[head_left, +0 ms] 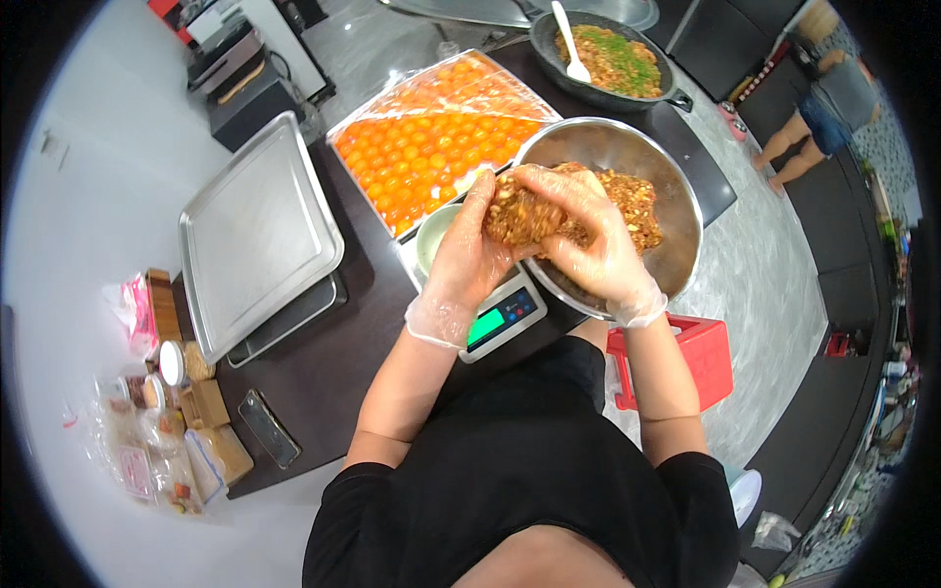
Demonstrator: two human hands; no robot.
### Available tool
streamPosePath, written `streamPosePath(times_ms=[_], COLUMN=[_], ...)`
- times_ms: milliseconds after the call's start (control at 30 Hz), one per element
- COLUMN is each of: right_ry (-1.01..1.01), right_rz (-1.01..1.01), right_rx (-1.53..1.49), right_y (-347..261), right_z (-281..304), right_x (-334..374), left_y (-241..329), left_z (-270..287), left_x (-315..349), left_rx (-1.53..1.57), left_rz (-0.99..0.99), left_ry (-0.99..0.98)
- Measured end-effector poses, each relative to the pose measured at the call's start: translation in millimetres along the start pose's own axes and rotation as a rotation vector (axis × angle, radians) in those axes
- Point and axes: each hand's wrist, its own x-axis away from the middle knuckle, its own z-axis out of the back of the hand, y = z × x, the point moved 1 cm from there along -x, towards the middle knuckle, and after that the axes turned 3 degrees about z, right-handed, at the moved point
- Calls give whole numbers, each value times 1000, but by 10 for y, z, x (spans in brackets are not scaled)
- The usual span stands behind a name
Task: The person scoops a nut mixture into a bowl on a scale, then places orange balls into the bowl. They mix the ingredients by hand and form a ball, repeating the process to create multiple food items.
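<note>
My left hand [468,245] and my right hand [595,238], both in clear plastic gloves, are closed round a lump of sticky brown nut filling [520,211]. The lump is held above the near left rim of a large steel mixing bowl [676,220]. More of the same filling [635,208] lies inside the bowl, partly hidden by my right hand. Below my left hand is a digital kitchen scale [504,320] with a lit green display. A pale green bowl [429,240] stands on the scale, mostly covered by that hand.
Beyond the scale lies a tray of orange egg yolks [421,147] under plastic film. A pan [627,93] of mixture with a white spoon stands at the back. Metal trays [260,235], a phone [268,428] and jars [184,363] are left. A red stool [701,363] stands right; another person [828,113] is far right.
</note>
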Motion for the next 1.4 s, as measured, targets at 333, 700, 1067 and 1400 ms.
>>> streamPosePath(times_ms=[333, 700, 1067, 1400], right_ry=[421, 363, 331, 308], right_rz=[79, -280, -188, -337], right_rx=[433, 32, 342, 29], right_y=[242, 582, 604, 731], right_z=[136, 325, 369, 546], right_x=[174, 205, 260, 268], left_y=[-645, -794, -868, -714], left_z=[-401, -255, -422, -405], left_x=[-396, -700, -580, -687], left_rx=[-94, 10, 13, 7], left_rz=[-10, 319, 366, 475], left_ry=[-211, -199, 36, -214])
